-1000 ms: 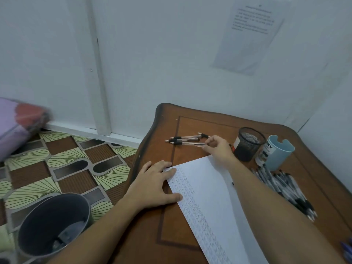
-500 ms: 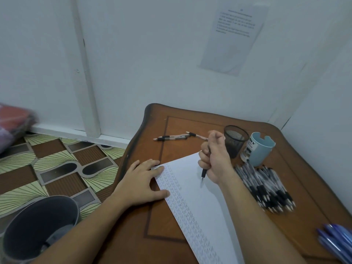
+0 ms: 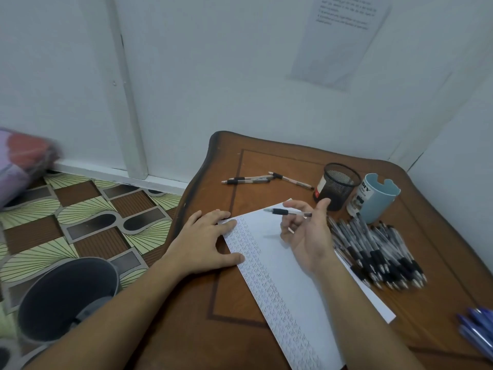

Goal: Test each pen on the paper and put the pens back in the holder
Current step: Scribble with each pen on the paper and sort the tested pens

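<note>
A white sheet of paper (image 3: 290, 279) with rows of small scribbles along its left edge lies across the wooden table (image 3: 266, 161). My left hand (image 3: 205, 241) rests flat on the sheet's upper left corner. My right hand (image 3: 306, 233) hovers palm-up above the paper, fingers loosely curled around a black-grip pen (image 3: 288, 212) that lies level, tip pointing left. Three similar pens (image 3: 256, 179) lie at the table's far side. A black mesh holder (image 3: 337, 185) and a light blue holder (image 3: 376, 196) stand at the far right. A heap of several black-grip pens (image 3: 378, 252) lies right of the paper.
Blue pens (image 3: 477, 329) show at the right edge. A dark grey bin (image 3: 66, 297) stands on the patterned floor left of the table. A purple and red bundle (image 3: 21, 161) lies at the far left. White walls enclose the table, one with a printed sheet (image 3: 341, 38).
My right hand picked a pen from the far group, held it upright in a fist over the paper, and now has turned palm-up with the pen level. The camera view shifted.
</note>
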